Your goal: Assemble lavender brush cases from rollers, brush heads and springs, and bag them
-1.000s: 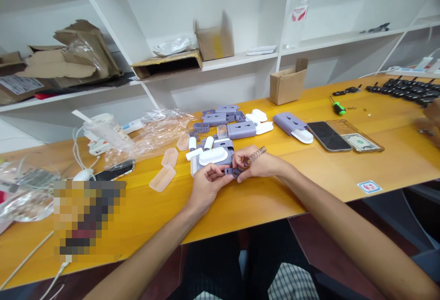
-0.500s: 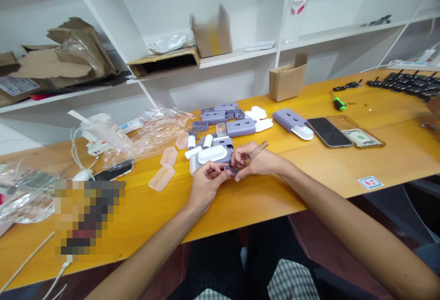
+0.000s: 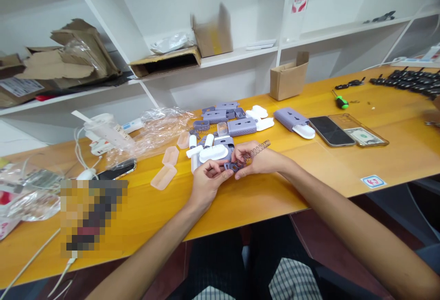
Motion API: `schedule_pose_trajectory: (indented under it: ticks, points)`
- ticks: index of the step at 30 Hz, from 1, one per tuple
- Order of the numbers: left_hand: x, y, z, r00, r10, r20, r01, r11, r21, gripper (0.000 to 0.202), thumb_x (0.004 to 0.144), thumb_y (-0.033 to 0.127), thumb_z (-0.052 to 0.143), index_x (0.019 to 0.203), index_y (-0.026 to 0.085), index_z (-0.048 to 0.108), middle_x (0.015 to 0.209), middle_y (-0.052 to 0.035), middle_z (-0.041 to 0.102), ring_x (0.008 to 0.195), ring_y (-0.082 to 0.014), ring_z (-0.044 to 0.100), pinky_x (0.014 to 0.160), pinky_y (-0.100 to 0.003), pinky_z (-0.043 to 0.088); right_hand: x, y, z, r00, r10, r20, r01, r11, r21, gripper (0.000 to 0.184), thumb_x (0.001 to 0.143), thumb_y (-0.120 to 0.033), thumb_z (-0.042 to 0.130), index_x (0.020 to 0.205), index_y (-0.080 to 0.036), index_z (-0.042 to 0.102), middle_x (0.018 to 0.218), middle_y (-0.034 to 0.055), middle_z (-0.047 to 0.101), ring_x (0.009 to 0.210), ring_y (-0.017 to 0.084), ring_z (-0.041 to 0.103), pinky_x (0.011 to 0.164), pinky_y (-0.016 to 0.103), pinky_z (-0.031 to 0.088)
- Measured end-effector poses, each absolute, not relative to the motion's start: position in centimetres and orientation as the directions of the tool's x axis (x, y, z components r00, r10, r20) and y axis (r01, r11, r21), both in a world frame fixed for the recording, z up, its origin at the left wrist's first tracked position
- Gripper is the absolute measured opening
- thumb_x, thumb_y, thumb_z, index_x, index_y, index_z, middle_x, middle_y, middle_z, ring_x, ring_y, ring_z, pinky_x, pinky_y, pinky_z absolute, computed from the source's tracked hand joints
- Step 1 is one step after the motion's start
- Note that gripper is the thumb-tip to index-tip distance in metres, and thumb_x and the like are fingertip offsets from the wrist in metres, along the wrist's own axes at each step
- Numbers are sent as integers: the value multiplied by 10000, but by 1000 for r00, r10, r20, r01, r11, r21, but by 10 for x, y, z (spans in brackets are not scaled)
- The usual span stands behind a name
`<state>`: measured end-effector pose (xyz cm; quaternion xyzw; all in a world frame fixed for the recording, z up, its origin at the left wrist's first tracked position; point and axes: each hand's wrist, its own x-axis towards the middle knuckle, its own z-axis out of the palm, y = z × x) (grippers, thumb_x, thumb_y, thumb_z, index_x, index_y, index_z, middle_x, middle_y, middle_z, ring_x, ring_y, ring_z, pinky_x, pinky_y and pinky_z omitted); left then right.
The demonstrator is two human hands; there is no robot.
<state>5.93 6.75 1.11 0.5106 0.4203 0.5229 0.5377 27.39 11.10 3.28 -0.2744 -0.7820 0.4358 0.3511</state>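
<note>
My right hand (image 3: 256, 159) is closed on a thin metal coil spring (image 3: 260, 149), whose free end sticks up to the right past the fingers. A small purple plastic piece (image 3: 231, 166) with a slot sits between the fingertips of both hands, pinched by my left hand (image 3: 206, 182). Just behind the hands lie a white oval brush-like part (image 3: 213, 153) and a purple housing (image 3: 225, 143). White cylinders (image 3: 208, 141) stand beside them. Further back are several purple housings (image 3: 242, 127) and white oval lids (image 3: 264, 124).
Translucent pinkish trays (image 3: 164, 177) lie left of the hands, with crumpled clear plastic (image 3: 161, 126) behind. To the right are a purple case (image 3: 291, 120), a phone (image 3: 332, 131), a phone case with a banknote (image 3: 366, 136) and a green-handled screwdriver (image 3: 341, 102). A cardboard box (image 3: 288, 80) stands at the back.
The small purple piece has tilted between the fingertips, so more of its slotted face shows. My hands stay nearly in place, and the spring remains in the right one.
</note>
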Motion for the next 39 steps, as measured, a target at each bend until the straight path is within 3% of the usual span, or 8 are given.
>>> schedule_pose_trajectory:
  ticks: [5,11,15,19,25,33,39]
  points:
    - [61,66,13,93,993,72,-128,-60,990,485,618,285,961,669,171,492,1096,-79,771,895,-201,756,906,-397,606,274,106,36,-602,730,323,121,483,-867,287,745,-188,800,810,-217,521,927,6,688,742,134,592,719,301,510]
    - [61,65,13,80,992,94,-91,-86,992,440,621,259,942,673,173,514,1066,-76,766,916,-200,747,907,-378,603,276,107,39,-634,703,322,93,483,-871,314,777,-180,755,1090,-201,730,909,15,714,787,159,654,714,304,540]
    - [61,66,13,72,992,108,-64,-103,993,432,619,265,942,663,175,521,1060,-75,765,949,-208,747,897,-359,600,276,108,39,-634,689,350,86,513,-854,180,788,-206,754,964,-187,782,880,27,722,758,157,657,700,301,541]
    - [59,68,13,73,993,94,-40,-92,995,426,625,282,944,662,176,533,1063,-84,768,952,-211,745,898,-360,600,273,110,36,-595,723,351,110,506,-855,97,735,-177,768,820,-188,723,775,-11,694,693,137,622,661,270,509]
    - [59,69,13,65,992,106,-22,-105,994,437,619,292,943,657,180,523,1072,-86,768,954,-214,741,905,-363,602,271,110,37,-542,745,388,57,493,-868,233,680,-132,735,673,-206,514,763,-22,655,693,123,563,668,259,468]
    - [59,68,10,74,991,116,-7,-115,993,440,633,309,940,664,173,523,1079,-96,759,926,-196,729,892,-346,600,271,111,36,-505,671,543,133,682,-719,200,738,-126,724,708,-208,544,852,3,631,752,146,584,705,280,460]
    - [61,67,10,74,992,103,-23,-102,995,425,633,301,944,698,173,544,1084,-93,758,935,-196,739,902,-356,606,270,110,32,-529,677,512,234,695,-680,166,758,-125,744,767,-211,603,832,-9,631,729,143,586,675,271,453]
